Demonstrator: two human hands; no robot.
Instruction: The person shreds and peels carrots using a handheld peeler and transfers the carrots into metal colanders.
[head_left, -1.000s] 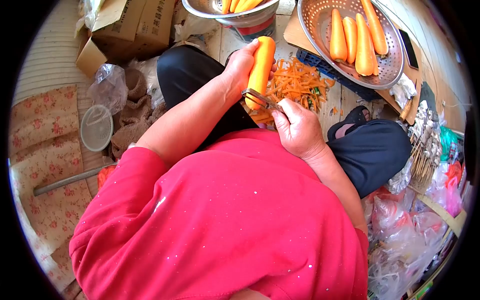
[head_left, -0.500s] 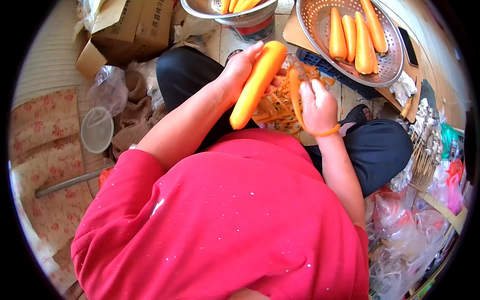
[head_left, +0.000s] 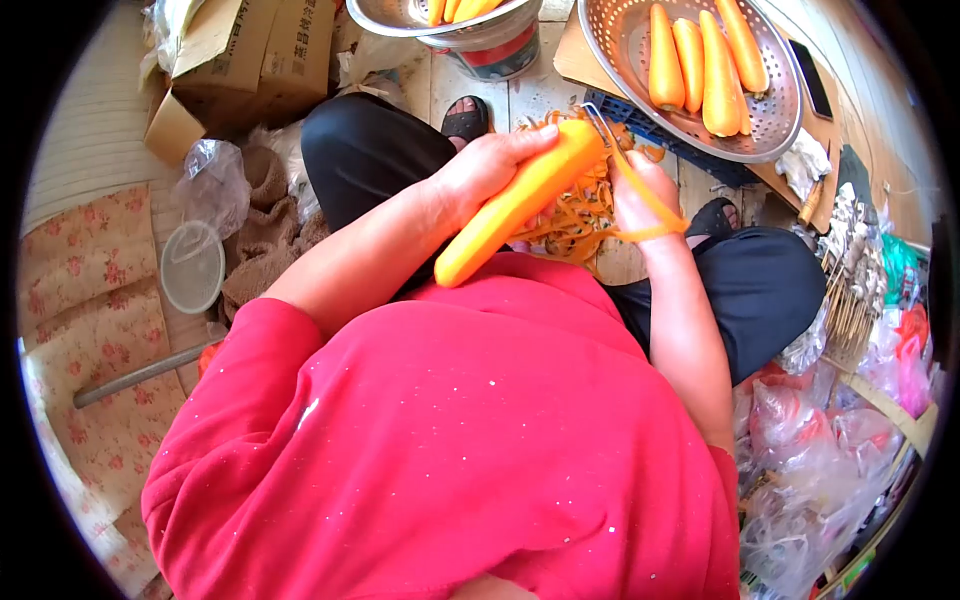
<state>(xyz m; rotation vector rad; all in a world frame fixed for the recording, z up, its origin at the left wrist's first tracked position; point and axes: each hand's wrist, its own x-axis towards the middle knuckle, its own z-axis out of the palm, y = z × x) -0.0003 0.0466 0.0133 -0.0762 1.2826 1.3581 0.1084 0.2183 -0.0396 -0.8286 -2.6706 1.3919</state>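
Note:
A large carrot (head_left: pixel 520 205) slants across my lap, its thick end away from me. My left hand (head_left: pixel 490 172) is closed around it from the left side. In my right hand (head_left: pixel 645 195) is a vegetable peeler (head_left: pixel 598 122), its metal head at the carrot's thick end; the handle is mostly hidden by the fingers. A long strip of carrot peel (head_left: pixel 655 208) trails over the right hand and wrist. Below both hands, a heap of carrot peelings (head_left: pixel 580 215) lies between my legs.
Several carrots (head_left: pixel 720 85) lie in a perforated metal colander (head_left: pixel 785 135) at upper right, beside a phone (head_left: pixel 810 78). Another metal bowl (head_left: pixel 390 22) with carrots rests on a bucket (head_left: pixel 500 55). A cardboard box (head_left: pixel 255 70) stands at upper left; plastic bags (head_left: pixel 800 480) pile up at right.
The carrot and my left hand have shifted down and left. The peeler has come to the carrot's thick end, and the peel strip now lies across the right wrist.

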